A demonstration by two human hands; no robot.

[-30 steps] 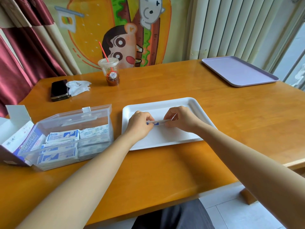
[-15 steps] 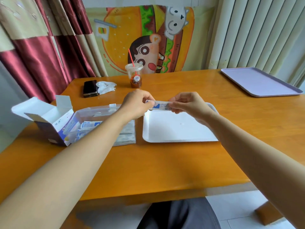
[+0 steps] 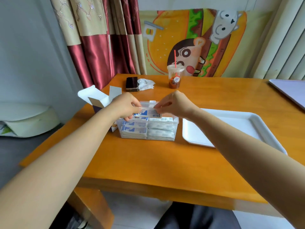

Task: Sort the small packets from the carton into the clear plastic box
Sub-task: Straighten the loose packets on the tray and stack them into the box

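Observation:
A small stack of white-and-blue packets is pinched at both ends, by my left hand on its left and my right hand on its right. The stack hovers just over the open top of the clear plastic box, which holds several rows of the same packets. Behind my left hand stands the open white-and-purple carton, its flaps up; its inside is hidden.
A white tray lies right of the box. Behind are a dark phone, a crumpled tissue and a plastic cup with a red straw. A lilac tray sits at the far right edge.
Both hands lifted the packets off the white tray and carried them left, until they are over the clear box. The camera view swung left with them.

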